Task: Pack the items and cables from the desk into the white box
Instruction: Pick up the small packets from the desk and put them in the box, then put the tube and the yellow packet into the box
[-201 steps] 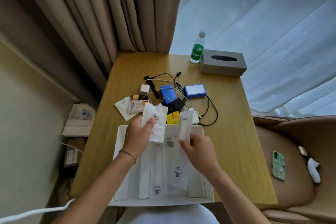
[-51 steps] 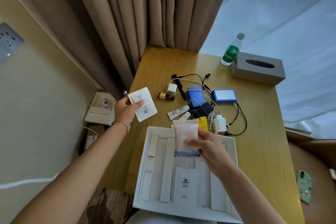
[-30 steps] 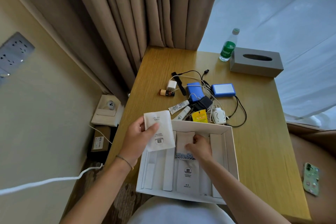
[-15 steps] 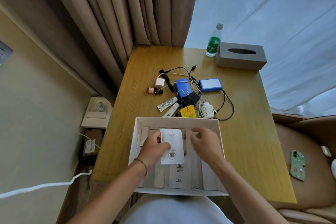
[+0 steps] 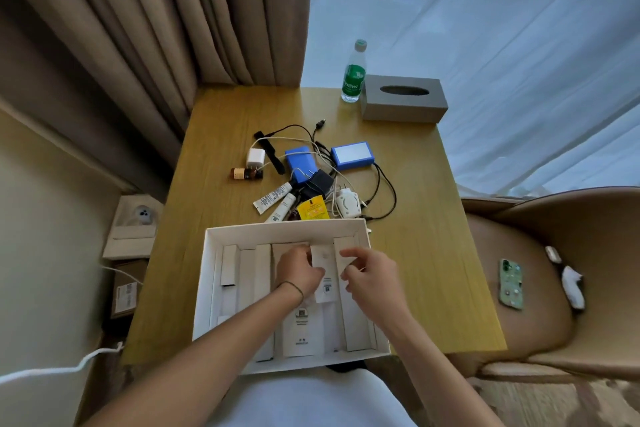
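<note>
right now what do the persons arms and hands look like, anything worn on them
Both forearms are bare, with no sleeves in view. The left hand has a thin dark bracelet around its wrist. The right hand shows no ring, watch or band, and neither hand wears a glove.

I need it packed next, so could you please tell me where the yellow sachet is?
The small yellow sachet lies on the wooden desk just beyond the white box's far wall, beside the round white charger.
</note>
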